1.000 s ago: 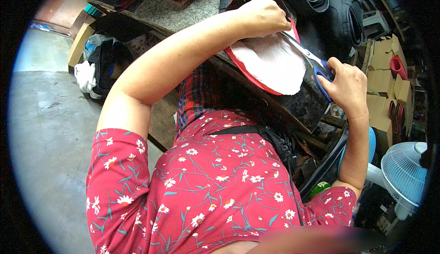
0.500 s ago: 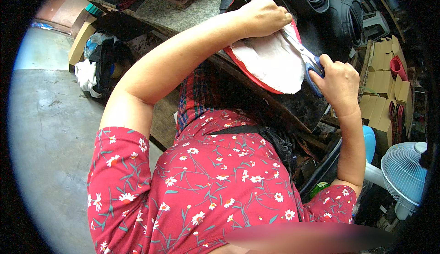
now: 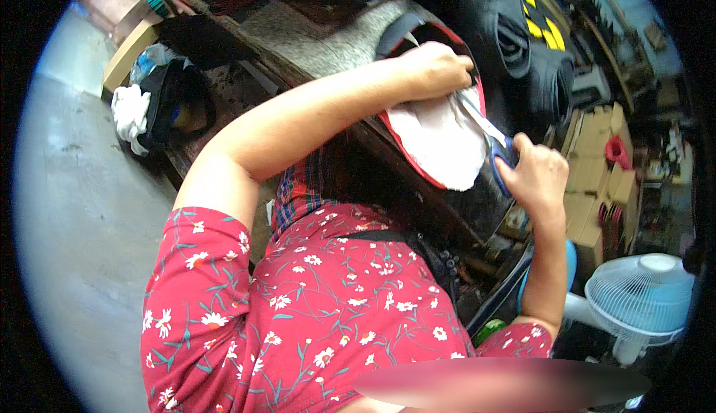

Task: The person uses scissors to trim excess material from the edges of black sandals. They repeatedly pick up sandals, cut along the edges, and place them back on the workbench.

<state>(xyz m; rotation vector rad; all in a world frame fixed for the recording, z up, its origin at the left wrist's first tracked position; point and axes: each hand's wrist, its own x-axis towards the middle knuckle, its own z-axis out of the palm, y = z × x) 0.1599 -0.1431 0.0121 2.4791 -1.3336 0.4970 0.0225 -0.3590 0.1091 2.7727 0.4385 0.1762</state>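
In my left hand, fingers closed, is the upper part of a white-lined, red-edged black piece, shaped like an oval pouch. What exactly the fingertips pinch is hidden behind the knuckles. To the right, my right hand grips blue-handled scissors. Their metal blades point up and left over the white lining, close to the red edge and just below my left hand. The blade tips are hard to make out against the white. The piece's lower end reaches toward the dark bench edge.
Black rolled material lies beyond the piece, with yellow-marked black items farther back. Cardboard boxes are stacked at the right. Below them stands a blue and white fan. A black bag with white cloth is at the left.
The view has shifted, so the bench, piece and both hands appear lower in the picture. Both hands keep their holds, and the scissors stay against the white lining near the red edge.
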